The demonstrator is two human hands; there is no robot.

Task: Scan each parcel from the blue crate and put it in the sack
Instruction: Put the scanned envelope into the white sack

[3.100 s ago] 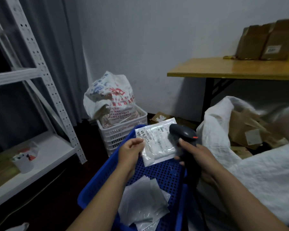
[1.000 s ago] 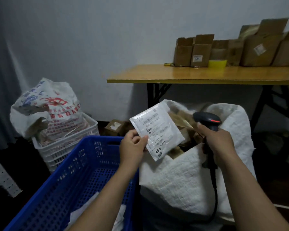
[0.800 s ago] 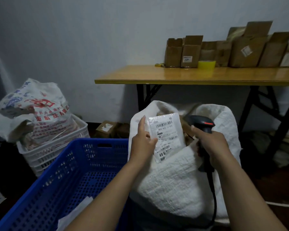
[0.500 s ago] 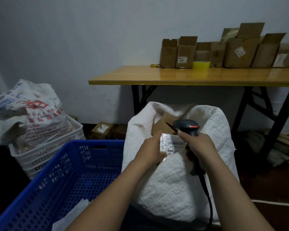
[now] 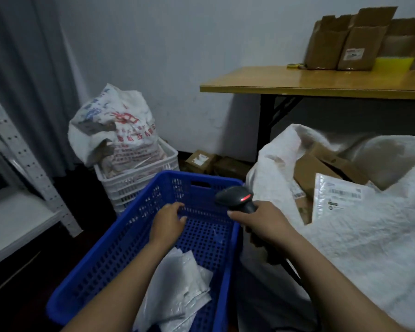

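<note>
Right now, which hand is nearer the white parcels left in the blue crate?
Left. The left hand hangs over the blue crate, just beyond the white parcels; the right hand grips the barcode scanner at the crate's right rim, farther off.

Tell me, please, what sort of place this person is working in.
Most likely a small parcel-sorting back room: the right hand holds a barcode scanner, a labelled parcel sits in the white sack, more parcels lie in the blue crate, and cardboard boxes stand on the table.
</note>
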